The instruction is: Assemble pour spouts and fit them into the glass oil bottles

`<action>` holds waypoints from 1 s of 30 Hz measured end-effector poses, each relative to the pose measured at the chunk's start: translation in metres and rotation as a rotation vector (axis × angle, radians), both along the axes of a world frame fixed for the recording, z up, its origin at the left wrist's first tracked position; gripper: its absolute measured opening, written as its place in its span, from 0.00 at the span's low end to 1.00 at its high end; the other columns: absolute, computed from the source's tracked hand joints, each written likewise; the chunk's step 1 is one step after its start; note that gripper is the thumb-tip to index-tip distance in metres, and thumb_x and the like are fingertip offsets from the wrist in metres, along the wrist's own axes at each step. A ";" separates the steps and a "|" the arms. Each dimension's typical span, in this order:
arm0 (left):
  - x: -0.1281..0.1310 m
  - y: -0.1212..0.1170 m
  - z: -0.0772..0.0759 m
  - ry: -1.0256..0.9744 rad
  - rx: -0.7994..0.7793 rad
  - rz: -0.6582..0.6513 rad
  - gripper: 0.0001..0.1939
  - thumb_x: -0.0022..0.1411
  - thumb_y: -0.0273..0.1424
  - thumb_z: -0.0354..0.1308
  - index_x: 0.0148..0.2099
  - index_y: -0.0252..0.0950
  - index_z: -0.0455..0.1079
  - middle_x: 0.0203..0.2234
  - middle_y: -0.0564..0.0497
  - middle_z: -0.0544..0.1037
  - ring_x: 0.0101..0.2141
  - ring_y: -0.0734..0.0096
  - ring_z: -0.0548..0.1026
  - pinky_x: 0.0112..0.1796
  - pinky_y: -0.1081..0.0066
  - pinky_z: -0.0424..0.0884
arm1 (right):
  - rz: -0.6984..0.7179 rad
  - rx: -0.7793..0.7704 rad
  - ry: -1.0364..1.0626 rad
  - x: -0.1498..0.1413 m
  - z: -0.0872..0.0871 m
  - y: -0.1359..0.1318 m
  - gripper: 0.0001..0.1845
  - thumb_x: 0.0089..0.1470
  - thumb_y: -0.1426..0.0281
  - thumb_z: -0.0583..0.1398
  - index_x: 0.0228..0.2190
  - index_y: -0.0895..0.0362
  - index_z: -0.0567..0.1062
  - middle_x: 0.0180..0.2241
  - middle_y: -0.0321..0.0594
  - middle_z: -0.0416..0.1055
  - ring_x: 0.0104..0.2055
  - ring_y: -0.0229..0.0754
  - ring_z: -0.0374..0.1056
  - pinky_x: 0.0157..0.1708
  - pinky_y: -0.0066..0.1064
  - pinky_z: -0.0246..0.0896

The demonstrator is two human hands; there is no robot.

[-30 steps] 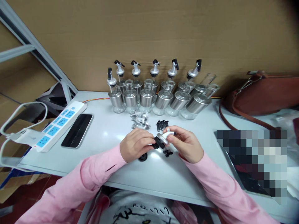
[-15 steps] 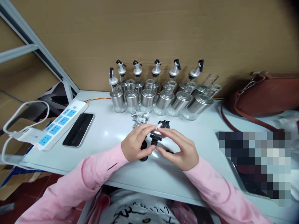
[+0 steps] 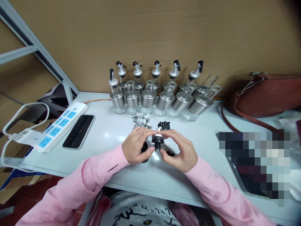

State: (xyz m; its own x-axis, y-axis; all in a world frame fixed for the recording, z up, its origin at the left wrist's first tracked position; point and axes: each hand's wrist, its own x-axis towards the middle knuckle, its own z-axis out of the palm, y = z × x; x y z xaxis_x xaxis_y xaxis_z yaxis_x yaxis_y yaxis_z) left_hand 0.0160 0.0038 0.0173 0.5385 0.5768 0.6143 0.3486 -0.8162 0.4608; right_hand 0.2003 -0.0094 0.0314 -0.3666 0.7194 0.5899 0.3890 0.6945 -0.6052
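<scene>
The pourer [image 3: 158, 140] is grasped by left hand [image 3: 134, 146] and right hand [image 3: 180, 151]; beyond them, six bottles [image 3: 118, 101] are topped, six left open.

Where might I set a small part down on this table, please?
Bare tabletop shows between the phone and left hand, and between the right hand and brown bag. The bottles crowd the back; silver parts and black levers crowd the middle.

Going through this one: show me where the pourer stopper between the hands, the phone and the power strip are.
Pourer stopper [image 3: 157, 140]: head view, on its black collar.
Phone [image 3: 79, 131]: head view, on its dark screen.
Power strip [image 3: 60, 126]: head view, on its socket face.
</scene>
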 end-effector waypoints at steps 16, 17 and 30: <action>0.000 0.003 0.002 0.108 0.069 0.130 0.16 0.54 0.38 0.49 0.40 0.32 0.62 0.31 0.45 0.74 0.34 0.62 0.72 0.39 0.59 0.63 | 0.049 0.010 -0.033 0.001 -0.002 0.001 0.21 0.44 0.75 0.56 0.44 0.57 0.67 0.32 0.43 0.69 0.32 0.41 0.66 0.32 0.34 0.65; 0.000 0.003 0.003 0.124 0.069 0.131 0.15 0.54 0.39 0.48 0.39 0.33 0.62 0.31 0.45 0.74 0.34 0.62 0.71 0.40 0.59 0.63 | 0.043 0.006 -0.039 0.001 -0.002 0.001 0.21 0.45 0.74 0.56 0.44 0.57 0.67 0.32 0.42 0.69 0.32 0.41 0.66 0.32 0.34 0.65; 0.002 0.001 0.003 0.237 0.132 0.132 0.14 0.51 0.40 0.44 0.31 0.35 0.63 0.22 0.51 0.71 0.27 0.67 0.68 0.42 0.57 0.59 | 0.056 -0.010 -0.114 0.001 -0.006 0.000 0.18 0.42 0.72 0.56 0.39 0.57 0.68 0.23 0.35 0.63 0.25 0.39 0.62 0.28 0.32 0.62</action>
State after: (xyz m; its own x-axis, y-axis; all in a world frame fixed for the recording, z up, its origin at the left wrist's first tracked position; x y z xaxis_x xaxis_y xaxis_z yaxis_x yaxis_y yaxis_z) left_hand 0.0177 0.0047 0.0202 0.6015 0.5749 0.5547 0.5405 -0.8042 0.2472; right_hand 0.2014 -0.0096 0.0253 -0.4709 0.7013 0.5352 0.4160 0.7115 -0.5663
